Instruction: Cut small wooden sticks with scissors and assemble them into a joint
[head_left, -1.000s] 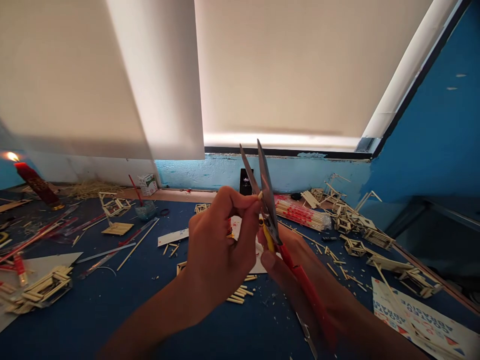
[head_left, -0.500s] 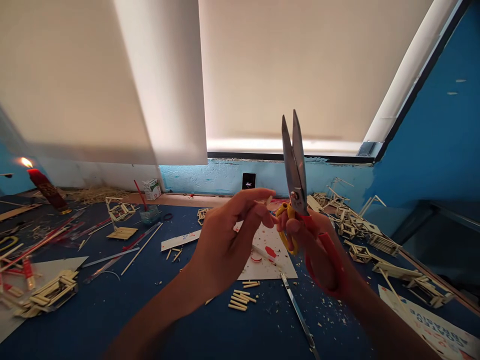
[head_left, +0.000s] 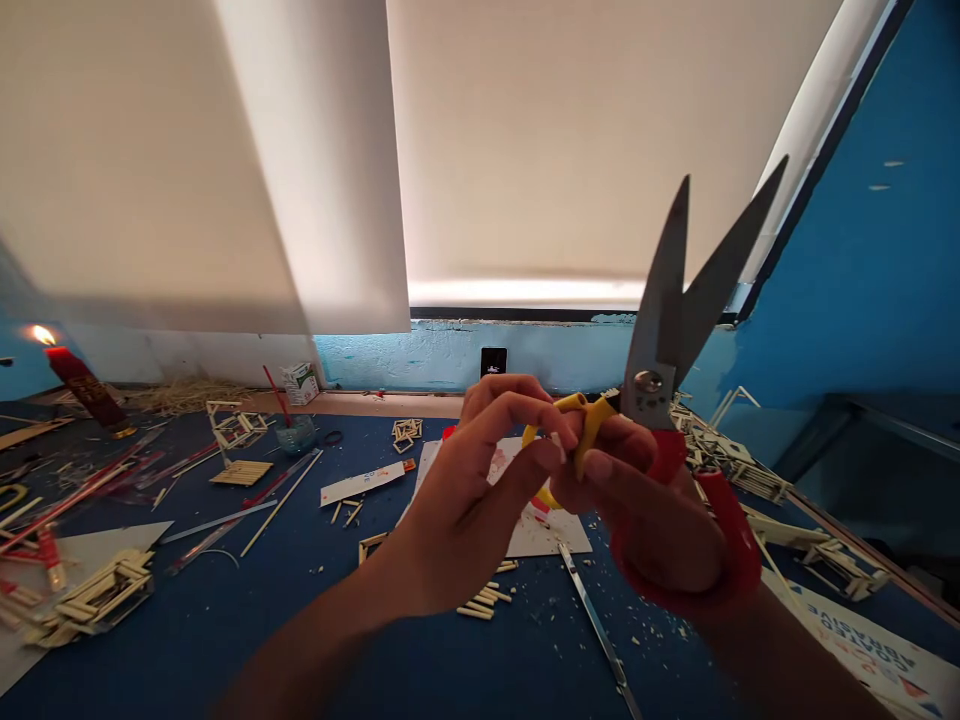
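My right hand (head_left: 630, 480) grips a large pair of scissors (head_left: 667, 330) with red handles, its blades spread apart and pointing up. A yellow loop-shaped handle (head_left: 592, 430) is also at the fingers of this hand; what it belongs to is hidden. My left hand (head_left: 480, 480) is closed in a pinch beside it, its fingertips close to the yellow handle. A small pale stick piece (head_left: 556, 440) shows between the left thumb and forefinger. Below lie several short wooden sticks (head_left: 484, 600), a white sheet (head_left: 540, 540) with red scraps and a slim metal cutter (head_left: 596, 615).
A lit red candle (head_left: 86, 385) leans at the far left. Stick frames (head_left: 240, 425) and a glass jar (head_left: 295, 434) with a red brush stand on the blue table (head_left: 300, 640). More stick structures (head_left: 750, 470) line the right side, near printed abrasive paper (head_left: 847, 630).
The scissors have moved right and tilted right, and their blades have opened wider. My left hand has come closer to the right hand, still pinching the small piece.
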